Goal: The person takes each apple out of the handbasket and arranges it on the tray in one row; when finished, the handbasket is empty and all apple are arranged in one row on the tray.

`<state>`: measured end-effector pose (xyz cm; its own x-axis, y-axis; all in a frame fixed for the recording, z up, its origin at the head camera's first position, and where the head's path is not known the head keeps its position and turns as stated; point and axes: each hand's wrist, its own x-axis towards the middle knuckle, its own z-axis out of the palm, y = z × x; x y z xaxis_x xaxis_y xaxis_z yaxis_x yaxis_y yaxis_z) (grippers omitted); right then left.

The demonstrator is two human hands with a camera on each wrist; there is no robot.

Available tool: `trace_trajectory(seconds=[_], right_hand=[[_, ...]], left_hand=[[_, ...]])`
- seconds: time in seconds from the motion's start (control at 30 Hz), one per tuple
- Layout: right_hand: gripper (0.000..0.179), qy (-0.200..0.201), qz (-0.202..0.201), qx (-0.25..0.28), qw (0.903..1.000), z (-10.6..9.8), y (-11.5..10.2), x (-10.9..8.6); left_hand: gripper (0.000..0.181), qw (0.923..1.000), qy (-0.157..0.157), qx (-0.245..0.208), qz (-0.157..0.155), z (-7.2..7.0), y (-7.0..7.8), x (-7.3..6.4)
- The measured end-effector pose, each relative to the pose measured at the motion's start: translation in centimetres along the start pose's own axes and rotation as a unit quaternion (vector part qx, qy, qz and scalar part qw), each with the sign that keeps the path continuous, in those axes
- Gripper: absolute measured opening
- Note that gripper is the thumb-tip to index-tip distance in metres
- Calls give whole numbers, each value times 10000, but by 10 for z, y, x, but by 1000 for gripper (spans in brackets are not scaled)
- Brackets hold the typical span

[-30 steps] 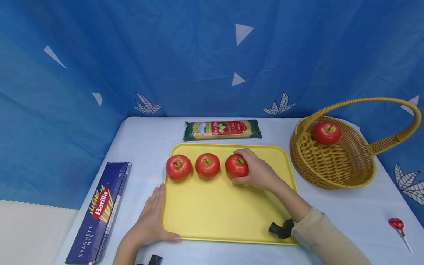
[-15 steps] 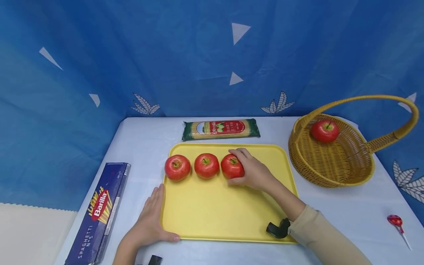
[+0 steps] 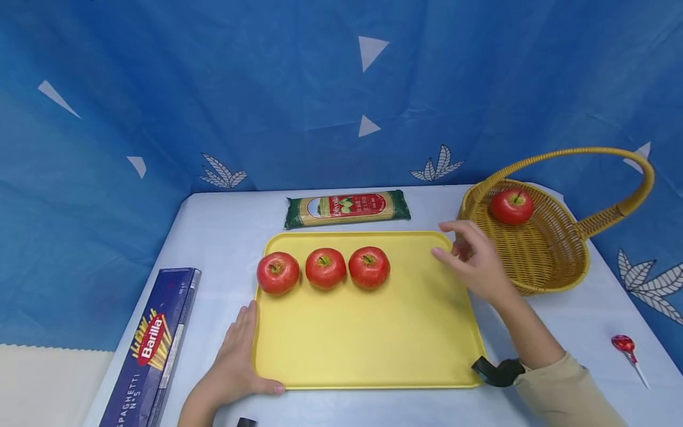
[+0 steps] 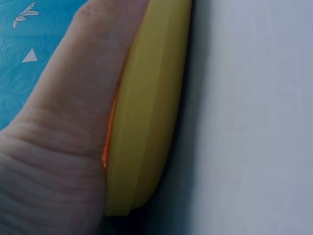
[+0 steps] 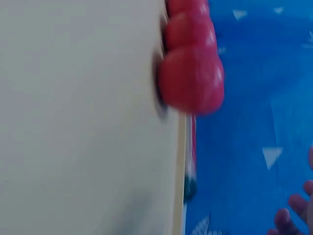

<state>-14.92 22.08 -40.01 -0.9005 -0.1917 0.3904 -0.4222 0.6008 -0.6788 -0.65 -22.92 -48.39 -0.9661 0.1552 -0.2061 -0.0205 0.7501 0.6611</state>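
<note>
Three red apples stand in a row along the far side of the yellow tray [image 3: 368, 344]: a left apple [image 3: 278, 273], a middle apple [image 3: 325, 268] and a right apple [image 3: 369, 268]. My left hand [image 3: 229, 362] rests against the tray's near left corner, fingers straight along its left side and thumb at the front edge. In the left wrist view the tray's rim [image 4: 149, 107] lies beside that hand. Holding nothing, my right hand [image 3: 480, 267] is over the tray's right edge, beside the wicker basket [image 3: 571, 261]. One more apple [image 3: 512, 207] lies inside the basket.
A green-ended pasta packet [image 3: 348, 209] lies behind the tray. To the left is a blue spaghetti box [image 3: 150, 347]. A red lollipop [image 3: 625, 346] lies at the right, in front of the basket with its tall arched handle [image 3: 565, 152]. Blue cloth [image 3: 277, 89] hangs behind.
My right hand slid the right apple left, closer to the middle one, then let go and moved right toward the basket. The left hand stayed at the tray's corner; the head view shifted slightly.
</note>
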Motion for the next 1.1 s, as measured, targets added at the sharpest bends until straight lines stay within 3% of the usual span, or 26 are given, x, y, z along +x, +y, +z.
trace_trajectory(seconds=[0.1,0.2,0.43,0.73,1.1], right_hand=[[44,504,259,-242,9981,-24,15,1],[49,580,663,-648,9940,-47,29,6],[76,-101,1568,-1373,9780,-91,49,26],[89,-781,1844,-1695,9650,-113,59,56],[93,-1448,2138,-1602,9527,-129,96,84]], left_hand=[[162,10000,-52,-54,-57,-1,2,0],[162,9999,-66,-125,-22,-3,4,0],[162,9997,-146,-187,-82,-5,7,0],[162,9997,-171,-131,-120,-5,7,0],[161,9997,-147,-142,-104,-4,6,-1]])
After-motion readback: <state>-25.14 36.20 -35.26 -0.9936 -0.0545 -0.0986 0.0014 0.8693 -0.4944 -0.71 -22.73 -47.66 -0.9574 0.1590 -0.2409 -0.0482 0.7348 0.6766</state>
